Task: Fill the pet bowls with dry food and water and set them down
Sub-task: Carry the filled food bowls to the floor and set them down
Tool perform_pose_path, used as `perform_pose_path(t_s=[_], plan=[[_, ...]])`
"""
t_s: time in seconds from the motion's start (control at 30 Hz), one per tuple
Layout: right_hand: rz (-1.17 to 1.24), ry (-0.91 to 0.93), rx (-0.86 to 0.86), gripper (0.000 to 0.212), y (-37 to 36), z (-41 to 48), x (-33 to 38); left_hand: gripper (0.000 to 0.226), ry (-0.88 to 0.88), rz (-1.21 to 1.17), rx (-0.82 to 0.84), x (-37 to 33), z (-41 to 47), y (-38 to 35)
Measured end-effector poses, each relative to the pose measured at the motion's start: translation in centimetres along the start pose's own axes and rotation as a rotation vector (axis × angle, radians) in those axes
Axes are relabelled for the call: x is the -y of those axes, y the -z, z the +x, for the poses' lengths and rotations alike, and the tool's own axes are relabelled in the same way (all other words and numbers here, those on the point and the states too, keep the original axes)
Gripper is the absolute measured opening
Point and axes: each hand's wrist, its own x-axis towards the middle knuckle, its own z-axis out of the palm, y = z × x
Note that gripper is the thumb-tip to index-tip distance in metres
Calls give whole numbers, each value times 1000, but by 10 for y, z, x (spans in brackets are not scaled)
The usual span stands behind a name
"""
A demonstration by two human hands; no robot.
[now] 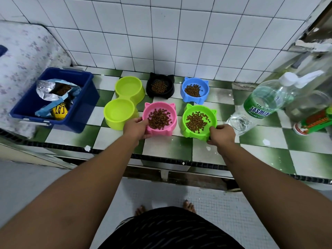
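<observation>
On the green-and-white tiled counter (161, 146) stand several pet bowls. My left hand (136, 128) grips the near left rim of a pink cat-eared bowl (167, 130) holding dry kibble. My right hand (221, 134) grips the near right rim of a green cat-eared bowl (186, 131), also holding kibble. Behind them sit a black bowl (168, 95) and a blue bowl (204, 97), each with kibble. A lime double bowl (124, 101) at the left appears to hold water. A clear water bottle (258, 103) lies tilted at the right.
A blue plastic bin (79, 112) at the left holds an open foil food bag (52, 89) and a yellow packet. A glass jar with a green label (312, 114) stands at the far right. White wall tiles rise behind. My bare feet show on the floor below.
</observation>
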Motion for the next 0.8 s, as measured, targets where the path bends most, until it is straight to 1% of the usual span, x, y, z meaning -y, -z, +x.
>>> perform_pose_path(t_s=[0.17,0.23,0.37,0.47,0.5,0.6,0.73,0.8], plan=[[35,36,8,6,0,0,13,30,-38,-32,-7,-10,-6,1],[48,46,15,14,-2,4,17,29,-53,-48,-20,-14,-10,3],[38,130,9,35,-11,20,24,26,-86,-89,-88,-22,-20,9],[46,195,48,43,-22,24,39,20,-97,-166,-156,-25,-32,15],[53,209,73,43,-25,20,48,17,-104,-197,-175,-25,-37,19],[53,249,157,31,-33,6,70,14,-143,-221,-252,-23,-45,37],[15,346,251,42,-52,2,83,24,-140,-268,-355,-19,-60,66],[14,383,322,38,-60,-8,91,23,-149,-303,-409,-15,-71,80]])
